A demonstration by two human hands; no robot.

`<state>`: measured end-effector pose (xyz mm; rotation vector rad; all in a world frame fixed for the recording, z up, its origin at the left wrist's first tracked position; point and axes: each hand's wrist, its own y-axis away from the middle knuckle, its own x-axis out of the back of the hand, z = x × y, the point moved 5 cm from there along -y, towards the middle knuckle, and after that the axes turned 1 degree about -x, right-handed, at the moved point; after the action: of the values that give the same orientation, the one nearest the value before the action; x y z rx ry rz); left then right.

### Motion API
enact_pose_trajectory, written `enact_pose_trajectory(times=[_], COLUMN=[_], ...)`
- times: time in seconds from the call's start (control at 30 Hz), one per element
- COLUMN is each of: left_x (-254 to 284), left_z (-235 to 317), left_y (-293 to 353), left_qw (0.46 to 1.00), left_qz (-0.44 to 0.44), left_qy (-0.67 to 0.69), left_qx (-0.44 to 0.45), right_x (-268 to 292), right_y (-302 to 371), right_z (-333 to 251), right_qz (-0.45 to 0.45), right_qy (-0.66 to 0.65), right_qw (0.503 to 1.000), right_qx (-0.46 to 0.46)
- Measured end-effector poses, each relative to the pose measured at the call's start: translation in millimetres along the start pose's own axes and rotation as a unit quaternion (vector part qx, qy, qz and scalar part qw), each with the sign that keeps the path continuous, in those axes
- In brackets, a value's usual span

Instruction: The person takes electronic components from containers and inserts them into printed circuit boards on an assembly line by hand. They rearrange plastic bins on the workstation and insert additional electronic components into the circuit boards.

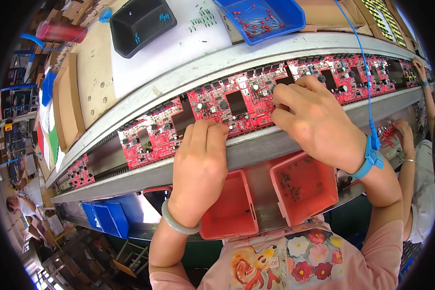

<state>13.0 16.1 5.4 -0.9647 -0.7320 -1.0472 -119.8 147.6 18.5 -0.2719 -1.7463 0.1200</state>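
A row of red circuit boards lies in the long metal rail track, carrying small components and rectangular cut-outs. My left hand, with a pale bangle at the wrist, has its fingers pressed together at the near edge of a board; its fingertips are partly hidden, and I cannot tell whether they grip anything. Over the boards to the right, my right hand is closed with its fingers bent down at the board surface. Whatever it pinches is hidden beneath the fingers. A blue wrist strap with a blue cord circles my right wrist.
Two red bins stand below the track, the right one with small parts inside. Beyond it sit a black tray and a blue tray of red components. Blue bins are at lower left. Another person's hand works at right.
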Motion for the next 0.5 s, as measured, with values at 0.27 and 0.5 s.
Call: enact_pose_trajectory(times=[0.27, 0.5], left_x=[3.4, 10.4], left_z=[8.6, -1.5], left_y=[-10.3, -5.9], left_qw=[0.991, 0.997], left_qz=[-0.114, -0.056], left_qy=[-0.071, 0.04], left_qx=[-0.009, 0.021], right_x=[0.5, 3.4], right_y=[-0.6, -4.7], right_z=[-0.6, 5.9], right_qz=[0.013, -0.014], right_qy=[-0.002, -0.033], right_qw=[1.0, 0.999], right_qx=[0.008, 0.011])
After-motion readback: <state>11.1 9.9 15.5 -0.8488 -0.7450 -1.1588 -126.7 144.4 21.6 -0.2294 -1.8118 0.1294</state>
